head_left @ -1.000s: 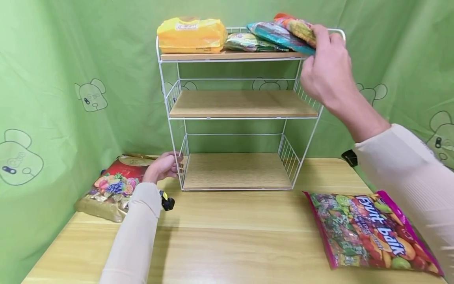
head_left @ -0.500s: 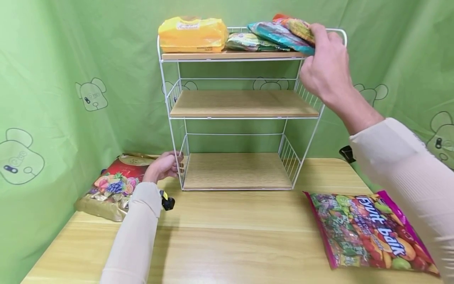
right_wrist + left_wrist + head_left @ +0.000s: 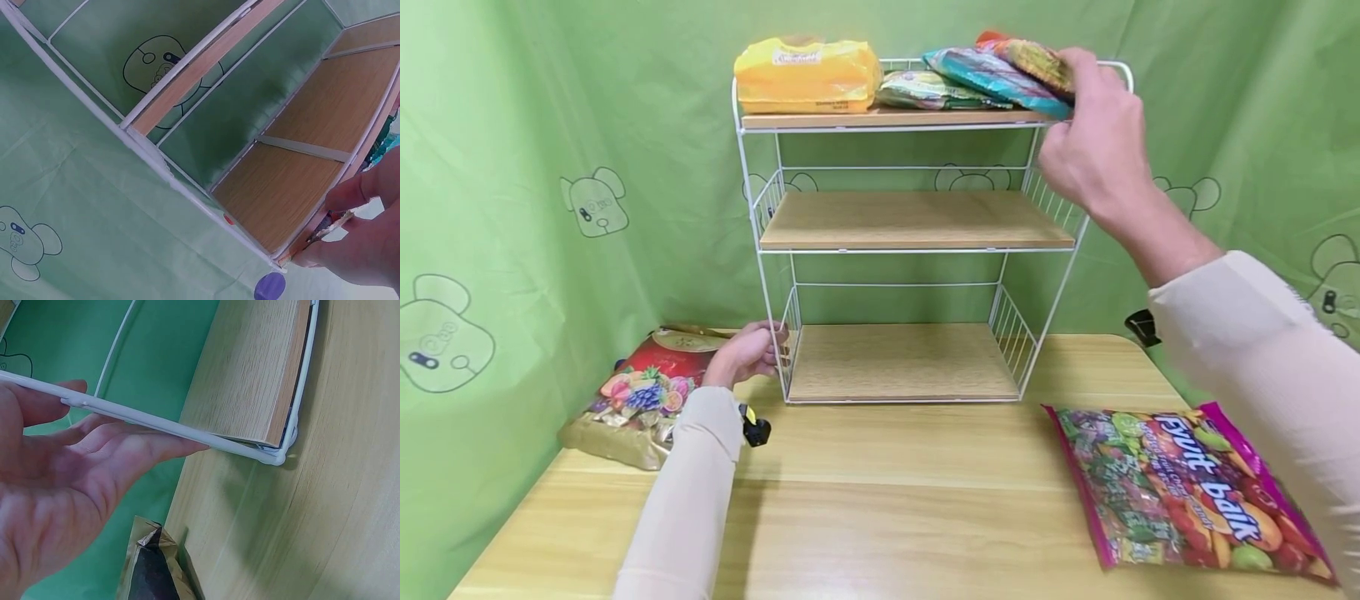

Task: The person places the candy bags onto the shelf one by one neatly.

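A white wire shelf rack (image 3: 917,243) with three wooden boards stands on the table. My left hand (image 3: 751,354) grips the lower part of its left side, fingers against the white frame bar (image 3: 150,422) in the left wrist view. At the top right, my right hand (image 3: 1101,137) pinches the edge of a colourful snack bag (image 3: 1033,65), its edge showing between thumb and finger in the right wrist view. That bag lies over a blue bag (image 3: 977,73), which leans on a green bag (image 3: 925,90). A yellow-orange packet (image 3: 808,77) sits at the top left.
A pink-edged bag of fruit candy (image 3: 1187,492) lies at the table's right. Left of the rack lies a red and gold candy bag (image 3: 647,392). Green curtains (image 3: 647,100) surround the wooden table (image 3: 880,500) behind and at the sides.
My right hand has shifted slightly to the right at the top shelf, and the end of the blue bag has moved slightly with it. My left hand stays in place.
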A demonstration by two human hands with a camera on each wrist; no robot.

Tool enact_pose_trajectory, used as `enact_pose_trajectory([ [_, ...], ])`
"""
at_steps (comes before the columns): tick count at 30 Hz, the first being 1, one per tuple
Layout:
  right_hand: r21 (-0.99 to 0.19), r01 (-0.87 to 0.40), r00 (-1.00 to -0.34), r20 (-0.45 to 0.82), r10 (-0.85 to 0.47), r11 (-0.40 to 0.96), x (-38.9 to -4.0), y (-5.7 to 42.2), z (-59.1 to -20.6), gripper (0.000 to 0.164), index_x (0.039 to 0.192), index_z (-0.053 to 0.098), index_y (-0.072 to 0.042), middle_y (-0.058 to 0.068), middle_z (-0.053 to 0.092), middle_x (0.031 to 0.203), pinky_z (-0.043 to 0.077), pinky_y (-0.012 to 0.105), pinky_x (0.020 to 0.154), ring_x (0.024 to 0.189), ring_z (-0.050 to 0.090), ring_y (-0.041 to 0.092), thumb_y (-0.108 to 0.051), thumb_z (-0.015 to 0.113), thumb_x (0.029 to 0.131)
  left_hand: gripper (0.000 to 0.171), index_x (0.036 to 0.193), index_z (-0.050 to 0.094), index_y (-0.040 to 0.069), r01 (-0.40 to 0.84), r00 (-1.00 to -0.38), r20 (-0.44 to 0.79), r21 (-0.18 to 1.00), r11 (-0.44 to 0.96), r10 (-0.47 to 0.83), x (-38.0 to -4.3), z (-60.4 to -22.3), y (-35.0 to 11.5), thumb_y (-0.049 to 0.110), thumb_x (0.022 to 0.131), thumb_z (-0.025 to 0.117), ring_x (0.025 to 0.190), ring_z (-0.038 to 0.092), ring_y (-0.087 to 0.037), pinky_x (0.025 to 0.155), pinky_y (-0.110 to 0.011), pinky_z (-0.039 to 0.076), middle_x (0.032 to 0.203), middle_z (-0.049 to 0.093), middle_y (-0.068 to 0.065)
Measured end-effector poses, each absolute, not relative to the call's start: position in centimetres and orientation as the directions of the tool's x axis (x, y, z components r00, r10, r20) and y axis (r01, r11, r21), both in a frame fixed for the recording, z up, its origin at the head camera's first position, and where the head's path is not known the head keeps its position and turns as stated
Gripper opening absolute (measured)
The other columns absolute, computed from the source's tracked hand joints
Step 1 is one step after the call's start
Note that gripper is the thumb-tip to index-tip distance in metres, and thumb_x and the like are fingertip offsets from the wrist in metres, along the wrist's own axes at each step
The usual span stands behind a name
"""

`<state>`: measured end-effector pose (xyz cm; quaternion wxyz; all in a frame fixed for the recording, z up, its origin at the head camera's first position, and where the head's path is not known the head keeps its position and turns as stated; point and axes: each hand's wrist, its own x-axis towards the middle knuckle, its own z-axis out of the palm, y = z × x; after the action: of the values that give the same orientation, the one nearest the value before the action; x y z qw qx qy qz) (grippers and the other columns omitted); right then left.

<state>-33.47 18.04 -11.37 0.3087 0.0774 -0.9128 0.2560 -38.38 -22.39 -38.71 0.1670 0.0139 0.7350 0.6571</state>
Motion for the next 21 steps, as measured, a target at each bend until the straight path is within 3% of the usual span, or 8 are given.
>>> enact_pose_trajectory([
  [6,-0.448,-0.306,-0.779,0.625,0.05,0.84,-32.6,18.8,-11.3,0.078,0.159,0.029,-0.024,0.011,0.037,0.161,0.037,0.052,0.119,0.145,0.039,0.037,0.007,0.037,0.088,0.026,0.13,0.041,0.001,-0.198,-0.945,-0.226,0.971,0.137,0.237,-38.3,-38.7,-22.3,0.008,0.104,0.041,0.061,0.048,-0.011,0.057,-0.026,0.051,0.072,0.046,0.001],
  [8,-0.446,-0.312,-0.764,0.642,0.057,0.839,-32.3,19.2,-11.5,0.076,0.158,0.031,-0.025,0.011,0.041,0.159,0.046,0.05,0.112,0.141,0.045,0.038,0.005,0.037,0.089,0.024,0.128,0.041,0.002,-0.197,-0.944,-0.225,0.971,0.134,0.241,-38.3,-38.7,-22.3,0.008,0.104,0.041,0.061,0.046,-0.011,0.057,-0.026,0.05,0.071,0.045,0.001],
  [10,-0.439,-0.311,-0.747,0.661,0.068,0.843,-31.9,19.6,-11.7,0.074,0.157,0.032,-0.025,0.014,0.045,0.156,0.054,0.041,0.096,0.128,0.055,0.038,0.003,0.038,0.089,0.023,0.127,0.042,0.002,-0.196,-0.943,-0.224,0.971,0.134,0.246,-38.3,-38.7,-22.3,0.007,0.105,0.041,0.06,0.045,-0.01,0.056,-0.025,0.049,0.07,0.043,0.002],
  [13,-0.431,-0.298,-0.725,0.682,0.092,0.851,-31.4,20.6,-12.2,0.071,0.156,0.035,-0.025,0.015,0.054,0.148,0.045,0.03,0.079,0.11,0.059,0.037,-0.001,0.039,0.089,0.023,0.127,0.042,0.002,-0.198,-0.941,-0.226,0.971,0.13,0.251,-38.4,-38.7,-22.3,0.007,0.104,0.041,0.059,0.044,-0.01,0.054,-0.024,0.048,0.069,0.042,0.003],
  [14,-0.429,-0.288,-0.721,0.686,0.102,0.856,-31.2,21.0,-12.4,0.069,0.155,0.036,-0.025,0.015,0.057,0.145,0.041,0.028,0.074,0.102,0.059,0.033,-0.002,0.04,0.09,0.024,0.128,0.041,0.001,-0.198,-0.941,-0.226,0.971,0.132,0.251,-38.4,-38.7,-22.2,0.007,0.104,0.041,0.059,0.044,-0.009,0.054,-0.024,0.048,0.069,0.042,0.003],
  [17,-0.441,-0.26,-0.718,0.683,0.133,0.859,-30.7,22.2,-13.1,0.064,0.153,0.04,-0.022,0.015,0.067,0.132,0.039,0.021,0.075,0.085,0.057,0.012,-0.007,0.041,0.091,0.027,0.129,0.041,0.0,-0.197,-0.942,-0.226,0.971,0.135,0.248,-38.3,-38.6,-22.2,0.008,0.104,0.042,0.059,0.045,-0.01,0.055,-0.025,0.049,0.069,0.042,0.002],
  [21,-0.447,-0.212,-0.758,0.637,0.142,0.869,-30.2,23.9,-14.2,0.062,0.153,0.038,-0.009,0.015,0.067,0.097,0.042,0.017,0.055,0.061,0.047,0.001,-0.007,0.041,0.092,0.024,0.126,0.042,0.001,-0.198,-0.943,-0.226,0.971,0.135,0.245,-38.3,-38.6,-22.2,0.008,0.104,0.041,0.06,0.045,-0.01,0.056,-0.025,0.049,0.069,0.042,0.002],
])
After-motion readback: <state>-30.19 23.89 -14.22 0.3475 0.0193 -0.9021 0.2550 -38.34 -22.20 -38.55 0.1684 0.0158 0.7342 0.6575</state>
